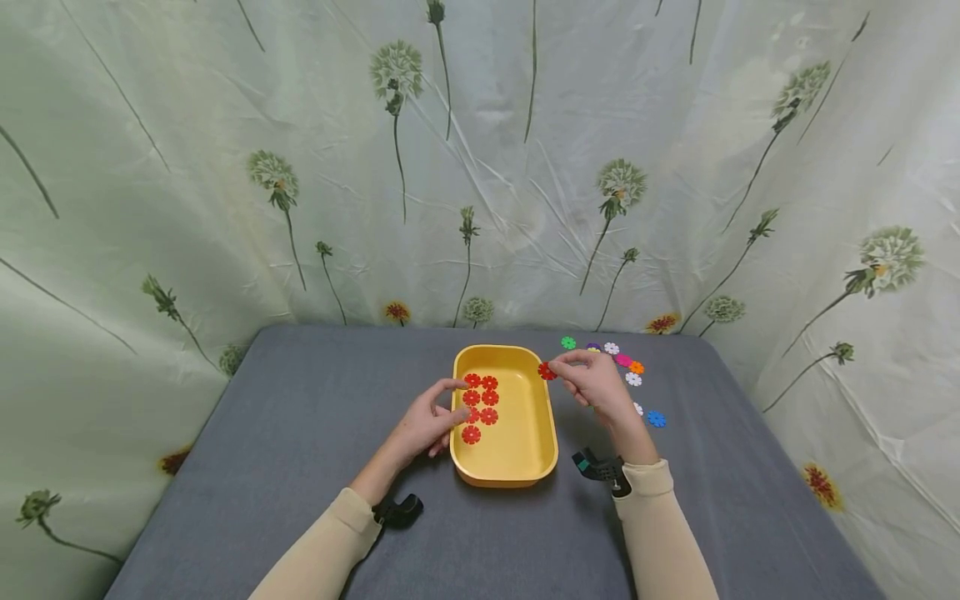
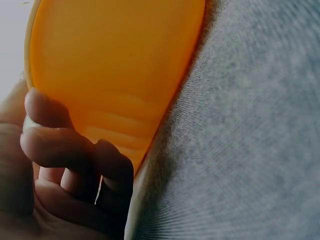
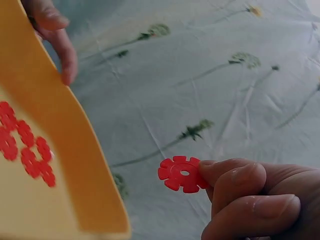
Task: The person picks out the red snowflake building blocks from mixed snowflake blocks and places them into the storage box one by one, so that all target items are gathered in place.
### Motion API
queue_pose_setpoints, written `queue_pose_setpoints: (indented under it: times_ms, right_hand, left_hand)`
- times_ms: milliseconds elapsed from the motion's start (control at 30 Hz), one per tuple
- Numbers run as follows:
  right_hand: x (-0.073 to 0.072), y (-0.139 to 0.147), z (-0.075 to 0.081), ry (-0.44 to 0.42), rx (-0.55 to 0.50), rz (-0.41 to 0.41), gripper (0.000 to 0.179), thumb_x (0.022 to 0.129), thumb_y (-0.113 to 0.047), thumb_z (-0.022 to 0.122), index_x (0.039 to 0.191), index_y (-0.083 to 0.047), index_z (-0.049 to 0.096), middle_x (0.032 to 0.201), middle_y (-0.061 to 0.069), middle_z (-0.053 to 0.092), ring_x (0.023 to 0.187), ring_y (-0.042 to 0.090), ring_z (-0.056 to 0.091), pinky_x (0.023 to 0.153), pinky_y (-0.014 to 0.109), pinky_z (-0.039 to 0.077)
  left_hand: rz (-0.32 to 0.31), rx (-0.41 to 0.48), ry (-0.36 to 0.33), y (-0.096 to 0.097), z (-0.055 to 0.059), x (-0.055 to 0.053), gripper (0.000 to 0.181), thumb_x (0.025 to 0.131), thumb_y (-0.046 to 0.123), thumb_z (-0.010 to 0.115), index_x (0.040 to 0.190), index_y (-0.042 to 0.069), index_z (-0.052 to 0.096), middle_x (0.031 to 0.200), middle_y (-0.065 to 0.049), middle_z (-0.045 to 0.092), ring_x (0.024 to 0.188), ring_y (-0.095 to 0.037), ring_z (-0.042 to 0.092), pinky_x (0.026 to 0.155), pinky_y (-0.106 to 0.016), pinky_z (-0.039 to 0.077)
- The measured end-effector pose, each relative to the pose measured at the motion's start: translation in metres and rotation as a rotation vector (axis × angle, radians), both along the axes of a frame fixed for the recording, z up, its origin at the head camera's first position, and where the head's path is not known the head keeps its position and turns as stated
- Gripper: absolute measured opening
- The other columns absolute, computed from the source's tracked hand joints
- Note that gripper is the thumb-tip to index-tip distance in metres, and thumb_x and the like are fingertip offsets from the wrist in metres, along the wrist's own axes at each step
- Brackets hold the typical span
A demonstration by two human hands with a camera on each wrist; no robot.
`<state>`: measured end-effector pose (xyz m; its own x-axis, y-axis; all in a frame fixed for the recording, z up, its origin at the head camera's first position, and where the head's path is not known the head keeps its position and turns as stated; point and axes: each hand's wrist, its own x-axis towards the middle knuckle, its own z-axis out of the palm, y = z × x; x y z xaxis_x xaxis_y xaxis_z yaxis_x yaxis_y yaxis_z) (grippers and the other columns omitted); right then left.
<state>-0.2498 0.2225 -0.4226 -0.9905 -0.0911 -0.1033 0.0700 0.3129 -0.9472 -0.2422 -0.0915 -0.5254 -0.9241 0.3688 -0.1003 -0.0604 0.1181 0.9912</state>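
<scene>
A red flower-shaped plastic disc is pinched between the thumb and fingers of my right hand, close to the tray's right rim in the head view. My left hand grips the left side of the yellow tray, thumb and index finger over the rim. In the left wrist view its other fingers curl against the tray's outer wall. Several more red discs lie in two columns on the left part of the tray floor, one partly hidden by the left thumb.
Right of the tray, loose discs lie on the grey cloth-covered table: a green one, a pink one, an orange one, a blue one and several white ones. A flower-printed curtain hangs behind the table.
</scene>
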Motion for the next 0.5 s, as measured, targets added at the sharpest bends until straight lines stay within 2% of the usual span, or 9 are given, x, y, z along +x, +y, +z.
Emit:
queue_pose_setpoints:
  times_ms: [133, 233, 500]
  right_hand:
    - [-0.001, -0.013, -0.005, -0.019, 0.005, 0.036, 0.033, 0.1, -0.026, 0.074, 0.115, 0.004, 0.072, 0.058, -0.004, 0.051, 0.045, 0.009, 0.039, 0.045, 0.02, 0.034]
    - [-0.002, -0.023, -0.011, -0.044, 0.02, 0.046, 0.031, 0.099, -0.026, 0.075, 0.112, 0.002, 0.074, 0.058, -0.003, 0.053, 0.045, 0.009, 0.04, 0.045, 0.02, 0.034]
    - [0.001, -0.045, -0.021, -0.084, 0.011, 0.11, 0.024, 0.097, -0.021, 0.076, 0.107, 0.001, 0.076, 0.056, -0.004, 0.052, 0.043, 0.009, 0.037, 0.044, 0.021, 0.031]
  left_hand:
    - [-0.072, 0.0, 0.013, -0.001, 0.002, 0.001, 0.062, 0.095, 0.026, 0.08, 0.148, 0.013, 0.051, 0.057, 0.0, 0.061, 0.041, -0.012, 0.048, 0.041, -0.026, 0.043]
    - [-0.093, 0.01, 0.022, 0.0, 0.003, 0.001, 0.063, 0.095, 0.021, 0.081, 0.148, 0.008, 0.05, 0.057, 0.001, 0.061, 0.041, -0.012, 0.05, 0.042, -0.026, 0.045]
    - [-0.063, 0.041, 0.035, 0.001, 0.0, 0.0, 0.058, 0.099, 0.011, 0.073, 0.15, 0.007, 0.047, 0.057, 0.002, 0.058, 0.042, -0.012, 0.052, 0.045, -0.027, 0.049]
